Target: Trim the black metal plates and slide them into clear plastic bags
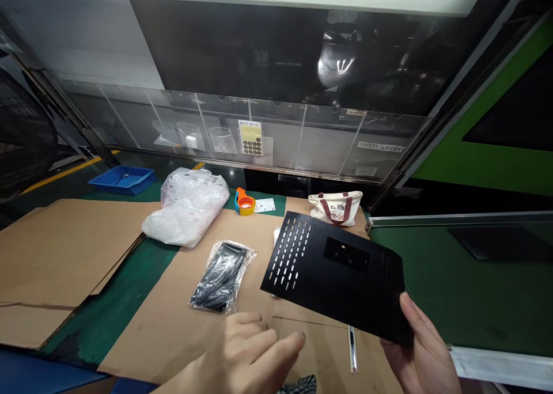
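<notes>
A thin black panel (pixel 341 279) with rows of slots at its left end is tilted above the cardboard (pixel 159 330). My right hand (pixel 421 345) grips its right end, thumb on top and fingers beneath. Below and left of the panel, my left hand (pixel 254 353) is closed with its fingers curled, apart from the panel; nothing shows between them. Black items in a clear plastic bag (pixel 222 277) lie on the cardboard beyond my left hand. A slim metallic tool (pixel 352 349) lies under the panel's lower edge.
A white plastic bag (pixel 188 207), a blue tray (pixel 124 180), an orange tape dispenser (pixel 245 203) and a cream pouch (pixel 336 208) stand toward the back. Clear bins (pixel 280 135) hang above. Cardboard sheets (pixel 64 256) lie left; a green ribbed belt (pixel 488 290) runs right.
</notes>
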The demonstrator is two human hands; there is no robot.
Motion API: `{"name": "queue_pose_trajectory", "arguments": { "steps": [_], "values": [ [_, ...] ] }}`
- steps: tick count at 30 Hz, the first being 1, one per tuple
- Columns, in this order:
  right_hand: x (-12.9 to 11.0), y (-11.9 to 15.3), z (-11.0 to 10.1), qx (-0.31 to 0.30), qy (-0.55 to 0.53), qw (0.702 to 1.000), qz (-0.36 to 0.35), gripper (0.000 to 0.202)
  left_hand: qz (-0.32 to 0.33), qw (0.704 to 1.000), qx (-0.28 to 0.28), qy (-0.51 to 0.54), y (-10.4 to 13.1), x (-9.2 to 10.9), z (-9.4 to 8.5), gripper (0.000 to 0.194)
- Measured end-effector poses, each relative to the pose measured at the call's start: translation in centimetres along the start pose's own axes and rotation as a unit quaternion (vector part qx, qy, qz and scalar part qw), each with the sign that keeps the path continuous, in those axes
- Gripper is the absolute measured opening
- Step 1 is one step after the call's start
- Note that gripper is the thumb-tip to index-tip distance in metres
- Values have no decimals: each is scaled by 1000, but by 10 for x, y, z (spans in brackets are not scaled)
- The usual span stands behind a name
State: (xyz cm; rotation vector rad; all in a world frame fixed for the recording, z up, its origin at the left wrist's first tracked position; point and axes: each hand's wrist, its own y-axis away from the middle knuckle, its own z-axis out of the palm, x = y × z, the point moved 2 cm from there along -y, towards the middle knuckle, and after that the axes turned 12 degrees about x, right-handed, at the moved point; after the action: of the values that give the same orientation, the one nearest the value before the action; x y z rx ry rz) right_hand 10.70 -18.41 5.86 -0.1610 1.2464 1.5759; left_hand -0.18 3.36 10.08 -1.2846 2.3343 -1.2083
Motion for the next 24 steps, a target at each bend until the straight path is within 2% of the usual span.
{"name": "queue_pose_trajectory", "arguments": {
  "steps": [2, 5, 9, 10, 12, 15, 18, 22, 24],
  "values": [
    [0, -2, -1, -1, 3, 1000, -3, 50, -15, 999, -10, 37, -2, 2, -1, 20],
    [1, -4, -3, -18, 23, 1000, -12, 50, -45, 998, 26, 47, -4, 2, -2, 10],
    [-1, -6, -8, -11, 43, 999, -31, 47, -70, 994, 67, 58, 3, -5, 2, 20],
    [-1, -7, -9, -7, 39, 999, -32, 47, -93, 990, 86, 70, 6, -9, 3, 17],
    [-2, -8, -10, 6, 30, 999, -26, 47, -182, 968, 147, 95, 14, -20, 1, 15],
    [-2, -8, -11, 38, 24, 999, -24, 43, -370, 893, 221, 130, 26, -38, -3, 12],
    [2, -7, -9, 32, 48, 998, -31, 33, -510, 797, 225, 232, 28, -48, -1, 9],
    [10, -5, -5, -16, 102, 994, -22, 31, -598, 647, 220, 419, 22, -47, 10, 39],
    [14, 0, -2, -72, 122, 990, -16, 33, -617, 599, 211, 464, 19, -46, 15, 44]
  ]
}}
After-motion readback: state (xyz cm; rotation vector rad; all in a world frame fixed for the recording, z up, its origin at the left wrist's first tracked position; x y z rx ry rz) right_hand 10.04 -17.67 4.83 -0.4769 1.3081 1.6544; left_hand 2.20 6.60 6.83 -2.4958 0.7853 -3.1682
